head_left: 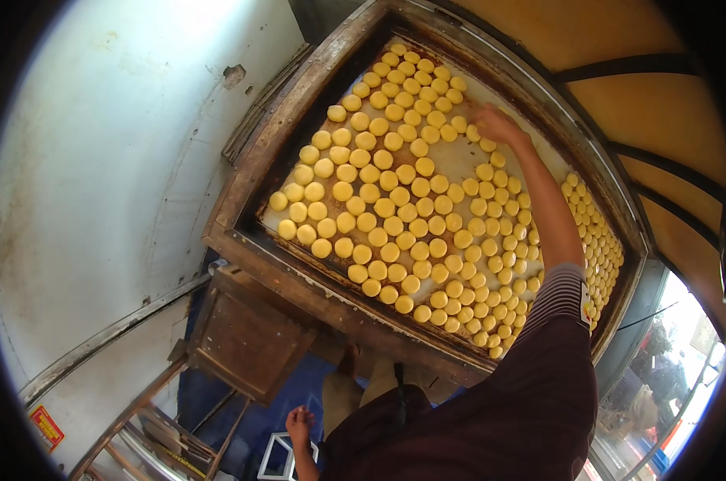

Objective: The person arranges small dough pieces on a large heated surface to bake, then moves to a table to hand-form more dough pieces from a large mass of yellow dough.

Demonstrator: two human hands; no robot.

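A white, stained wall (114, 184) is seen on the left. A curved yellow canopy with dark ribs (643, 88) is stretched overhead at the right. Bright daylight is admitted through an opening (675, 377) at the lower right. A blue floor (258, 409) is visible below.

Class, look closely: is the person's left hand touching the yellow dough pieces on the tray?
No, the left hand hangs low, away from the tray.

Small round pale-yellow dough balls (395, 210) sit in tight rows on a large flat rust-rimmed metal griddle (299, 132), tilted in view. Bare light patch mid-tray near far edge.
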